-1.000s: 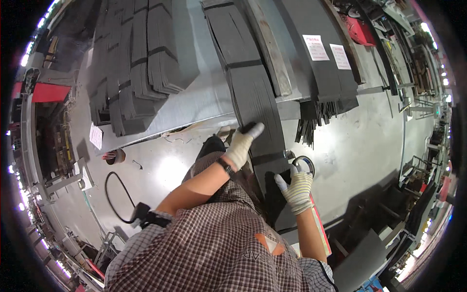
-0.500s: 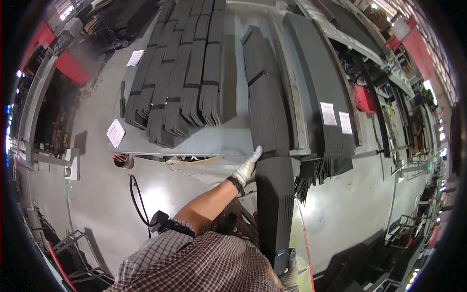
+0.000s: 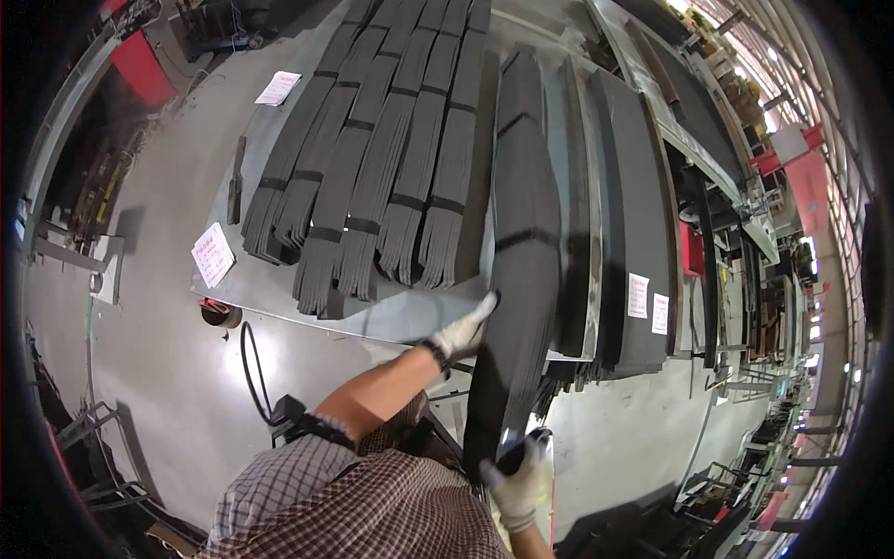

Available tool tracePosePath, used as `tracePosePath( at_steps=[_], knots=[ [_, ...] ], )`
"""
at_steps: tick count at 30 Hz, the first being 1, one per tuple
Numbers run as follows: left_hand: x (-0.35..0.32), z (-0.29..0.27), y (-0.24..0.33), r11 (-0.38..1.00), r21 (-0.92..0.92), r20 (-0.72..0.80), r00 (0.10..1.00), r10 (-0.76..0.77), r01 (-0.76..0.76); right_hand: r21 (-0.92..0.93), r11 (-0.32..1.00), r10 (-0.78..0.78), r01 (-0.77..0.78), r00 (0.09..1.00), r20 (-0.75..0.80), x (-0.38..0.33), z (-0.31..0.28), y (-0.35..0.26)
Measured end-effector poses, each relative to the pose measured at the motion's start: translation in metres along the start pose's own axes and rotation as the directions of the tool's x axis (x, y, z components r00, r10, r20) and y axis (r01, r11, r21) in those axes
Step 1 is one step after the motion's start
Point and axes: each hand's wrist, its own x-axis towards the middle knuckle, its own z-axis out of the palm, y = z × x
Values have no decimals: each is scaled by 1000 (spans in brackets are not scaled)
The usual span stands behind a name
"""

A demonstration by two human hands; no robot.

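Note:
A long bundle of dark grey strips (image 3: 526,205), held together by black bands, lies lengthwise with its near end reaching past the table edge towards me. My left hand (image 3: 466,331), in a whitish glove, grips the bundle's left side, the thumb up against its edge and the other fingers partly hidden. By the near end is my gloved right hand (image 3: 521,483), its fingers curled round a small dark object (image 3: 518,455) whose kind I cannot tell. Left of the bundle, several similar banded bundles (image 3: 372,168) lie side by side on the metal table (image 3: 400,319).
To the right, a metal rail (image 3: 589,233) runs beside a wide dark stack (image 3: 635,224) with paper labels (image 3: 638,296). Under the table's left front edge are a round container (image 3: 220,315) and a black hose (image 3: 250,373). Shelving (image 3: 745,224) stands farther right.
My right hand has risen into fuller view at the bundle's near end. My left hand stays at the bundle's side, slightly lower in view. The whole view has turned a little.

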Motion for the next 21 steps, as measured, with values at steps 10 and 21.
tracePosePath(
  at_steps=[10,21],
  knots=[
    [-65,-38,-106,877,-358,339,920,-197,319,-196,918,-362,343,930,-66,241,31,-182],
    [-11,34,-40,975,3,-272,939,-213,222,7,936,351,-352,930,-107,54,-46,259]
  ],
)
